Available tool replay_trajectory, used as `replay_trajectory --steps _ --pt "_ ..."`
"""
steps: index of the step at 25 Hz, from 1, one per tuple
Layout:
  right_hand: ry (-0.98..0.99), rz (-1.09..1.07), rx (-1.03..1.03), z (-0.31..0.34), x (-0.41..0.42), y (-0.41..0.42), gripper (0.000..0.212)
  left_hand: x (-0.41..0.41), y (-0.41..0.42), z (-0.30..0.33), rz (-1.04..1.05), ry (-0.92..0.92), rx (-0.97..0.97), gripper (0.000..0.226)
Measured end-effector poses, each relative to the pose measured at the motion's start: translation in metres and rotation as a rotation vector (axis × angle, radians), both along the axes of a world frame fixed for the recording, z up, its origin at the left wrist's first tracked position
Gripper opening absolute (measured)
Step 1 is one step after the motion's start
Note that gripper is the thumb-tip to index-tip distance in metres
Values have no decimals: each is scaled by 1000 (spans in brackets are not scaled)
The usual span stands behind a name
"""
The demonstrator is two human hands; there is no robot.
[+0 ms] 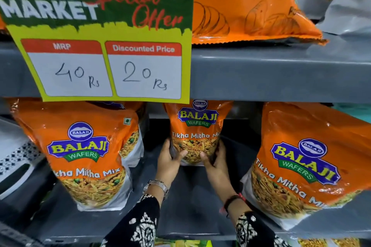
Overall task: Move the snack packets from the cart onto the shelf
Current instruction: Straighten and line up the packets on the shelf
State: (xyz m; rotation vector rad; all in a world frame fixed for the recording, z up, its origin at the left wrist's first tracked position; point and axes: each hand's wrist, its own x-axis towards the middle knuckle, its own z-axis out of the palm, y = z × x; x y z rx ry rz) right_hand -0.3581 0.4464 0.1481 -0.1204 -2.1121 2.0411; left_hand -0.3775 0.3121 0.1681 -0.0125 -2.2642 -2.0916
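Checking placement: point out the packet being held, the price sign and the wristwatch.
held packet (197,124): head view, on its logo panel.
price sign (100,34): head view, on its yellow band.
wristwatch (158,185): head view, on the metal band.

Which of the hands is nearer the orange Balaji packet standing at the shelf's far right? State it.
Right. The right hand grips the middle packet, beside the orange far-right packet; the left hand is farther.

You are looking at snack packets (195,132) of glossy orange plastic film that is catching the light and wrinkling softly. The shelf (281,74) is showing a smooth, matt grey surface, plastic or painted, hard to tell. The price sign (104,36) is reading as matt printed paper. You are wearing a shiny metal watch (158,185) and patterned cloth sleeves (140,224).
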Motion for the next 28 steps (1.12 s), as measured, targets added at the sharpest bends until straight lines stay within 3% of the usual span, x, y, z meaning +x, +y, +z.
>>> replay_trajectory --steps 5,9,12,14,15,18,21,23,28 --pt "-3 -16 40 3 3 -3 72 1 1 -1 -2 8 -32 54" --pt "46 -44 294 3 38 -5 64 22 8 -1 156 105 -113 75" --pt "180 -118 422 3 94 4 48 49 21 2 201 265 -297 59" --pt "243 -283 474 5 131 21 29 63 39 9 64 322 -353 56" --pt "249 -375 469 9 148 33 32 68 51 13 -43 307 -347 59" --pt "203 -569 426 22 173 74 79 73 89 22 -365 131 -307 86" --pt "27 -510 372 32 173 106 98 75 116 30 -549 -9 -228 96" --pt "-6 -389 338 35 168 115 95 78 126 32 -600 -23 -169 86" --pt "20 -295 389 34 152 112 81 85 108 29 -441 34 -173 70"
